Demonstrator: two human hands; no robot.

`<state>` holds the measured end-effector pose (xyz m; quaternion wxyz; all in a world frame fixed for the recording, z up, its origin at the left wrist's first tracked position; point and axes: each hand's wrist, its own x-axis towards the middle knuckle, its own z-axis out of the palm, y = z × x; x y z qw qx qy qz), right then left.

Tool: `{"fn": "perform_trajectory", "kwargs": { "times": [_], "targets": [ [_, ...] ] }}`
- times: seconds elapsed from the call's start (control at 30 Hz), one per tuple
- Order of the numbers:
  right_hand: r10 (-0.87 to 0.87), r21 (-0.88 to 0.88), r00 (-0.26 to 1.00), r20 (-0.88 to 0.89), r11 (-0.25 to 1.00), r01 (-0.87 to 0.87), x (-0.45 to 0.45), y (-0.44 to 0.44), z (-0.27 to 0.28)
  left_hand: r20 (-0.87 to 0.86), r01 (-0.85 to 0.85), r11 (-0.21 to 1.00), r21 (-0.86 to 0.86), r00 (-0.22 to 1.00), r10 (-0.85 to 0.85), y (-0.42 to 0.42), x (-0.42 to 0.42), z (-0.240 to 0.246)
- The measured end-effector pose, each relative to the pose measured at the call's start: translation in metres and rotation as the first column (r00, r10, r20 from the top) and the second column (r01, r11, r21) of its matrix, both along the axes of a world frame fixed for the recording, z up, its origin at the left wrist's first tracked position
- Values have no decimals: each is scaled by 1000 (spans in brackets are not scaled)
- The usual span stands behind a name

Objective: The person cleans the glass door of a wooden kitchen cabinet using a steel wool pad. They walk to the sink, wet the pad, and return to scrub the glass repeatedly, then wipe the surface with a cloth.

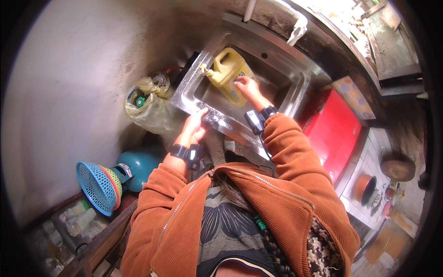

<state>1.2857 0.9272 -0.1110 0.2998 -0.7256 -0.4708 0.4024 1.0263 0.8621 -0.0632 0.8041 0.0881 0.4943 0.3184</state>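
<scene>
A yellow plastic jug (221, 69) with a handle and a pump-like spout rests in the basin of a stainless steel sink (211, 46). My right hand (248, 87) is over the jug's labelled side, fingers loosely bent and apart. Whether its fingertips touch the plastic cannot be told. At the sink's wet front rim is my left hand (194, 127), one finger reaching over the metal edge. The lower fingers fall partly out of sight, so its grip on the rim is unclear. Both wrists wear black strapped devices.
A white tap (298, 31) overhangs the sink's far side. To the left stand a plastic-wrapped gas cylinder (148, 114), a teal cylinder (136, 169) and stacked plastic baskets (97, 188). A red panel (332, 131) adjoins the sink at right, with a pot (363, 188) on white tiles beyond.
</scene>
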Motion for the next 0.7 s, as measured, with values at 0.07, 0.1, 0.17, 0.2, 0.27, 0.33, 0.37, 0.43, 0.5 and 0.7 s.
{"fn": "perform_trajectory", "kwargs": {
  "times": [0.07,0.1,0.17,0.2,0.27,0.33,0.37,0.43,0.5,0.7],
  "targets": [
    [-50,208,998,38,977,41,-10,24,-4,-11,-64,997,35,998,65,-3,-18,3],
    [-90,268,995,52,961,73,-14,38,-6,-20,-94,995,40,995,94,-5,-26,3],
    [-117,238,991,67,966,98,-26,68,-9,-65,-128,991,49,989,131,-10,-44,5],
    [-123,182,990,72,977,108,-32,82,-10,-91,-144,988,51,985,148,-12,-53,6],
    [-53,33,989,136,998,49,-42,109,-13,-124,-190,980,52,973,195,-18,-67,6],
    [-23,-128,983,184,991,47,-56,136,-17,-90,-236,970,56,966,240,-24,-78,6],
    [-1,-245,977,214,968,55,-61,145,-20,-80,-262,963,59,961,266,-27,-82,6],
    [4,-256,995,102,966,22,-62,158,-26,-109,-293,955,39,949,295,-33,-88,5],
    [29,-270,997,-76,962,-49,-54,161,-32,-116,-323,946,22,939,323,-36,-90,4],
    [284,108,891,-353,959,-263,-37,130,-32,-87,-289,957,25,953,290,-23,-79,3]
  ]
}}
